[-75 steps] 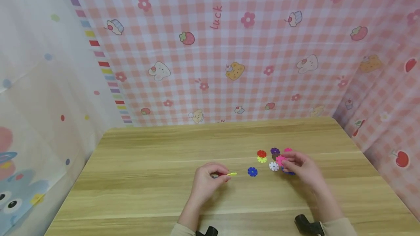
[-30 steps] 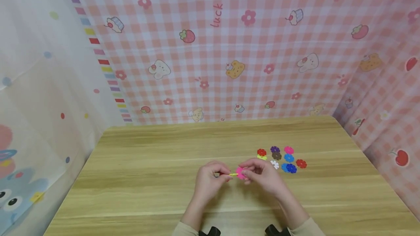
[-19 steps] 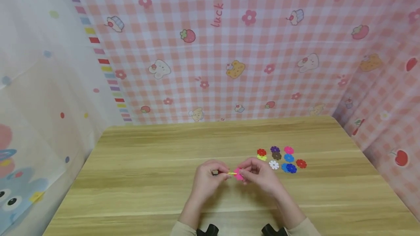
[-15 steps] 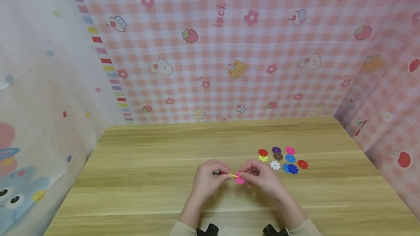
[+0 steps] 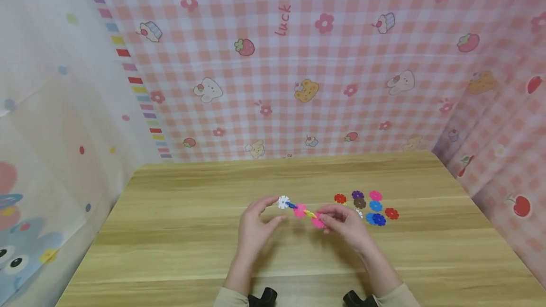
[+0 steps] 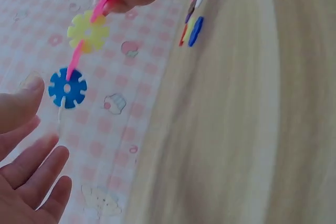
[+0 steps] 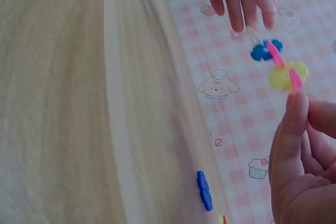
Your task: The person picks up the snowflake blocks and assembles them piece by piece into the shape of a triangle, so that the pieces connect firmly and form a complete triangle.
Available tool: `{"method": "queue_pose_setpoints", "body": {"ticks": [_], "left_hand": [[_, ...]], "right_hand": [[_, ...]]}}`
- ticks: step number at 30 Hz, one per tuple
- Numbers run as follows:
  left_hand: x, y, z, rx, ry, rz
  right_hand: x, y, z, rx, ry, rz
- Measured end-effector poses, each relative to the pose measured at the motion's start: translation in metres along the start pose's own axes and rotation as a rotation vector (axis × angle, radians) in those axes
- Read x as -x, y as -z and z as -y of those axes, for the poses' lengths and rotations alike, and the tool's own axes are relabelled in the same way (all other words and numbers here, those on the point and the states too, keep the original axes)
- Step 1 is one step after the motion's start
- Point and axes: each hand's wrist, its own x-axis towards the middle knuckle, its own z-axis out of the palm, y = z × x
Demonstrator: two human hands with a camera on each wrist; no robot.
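Arguably, the raised chain of flower discs (image 5: 300, 211) could bend or part at one of its notched joints, because only the right hand (image 5: 351, 232) pinches it and the rest juts out over the table (image 5: 192, 236). That hand's thumb and fingers clamp the pink end disc (image 5: 317, 221), while the left hand (image 5: 252, 226), thumb and fingers spread apart, is beside the white disc (image 5: 283, 202) at the other end; whether they touch it, I cannot tell.

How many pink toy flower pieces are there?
3: the middle pink piece of the chain, the end pink piece pinched by the right hand, and the loose pink piece on the table. More could be hidden.
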Motion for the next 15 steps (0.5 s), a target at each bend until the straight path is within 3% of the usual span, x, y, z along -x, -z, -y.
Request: {"method": "queue_pose_setpoints", "body": {"ticks": [5, 9, 12, 15], "left_hand": [[0.004, -0.011, -0.003, -0.009, -0.046, -0.023], [0.008, -0.022, -0.007, -0.033, -0.107, -0.003], [0.012, -0.03, -0.009, -0.055, -0.137, 0.033], [0.015, -0.036, -0.012, -0.064, -0.115, 0.066]], "right_hand": [[-0.002, -0.007, 0.0, -0.076, -0.041, -0.134], [-0.004, -0.017, 0.001, -0.14, -0.078, -0.242], [-0.005, -0.024, 0.0, -0.174, -0.083, -0.281], [-0.004, -0.032, 0.001, -0.19, -0.077, -0.284]]}}
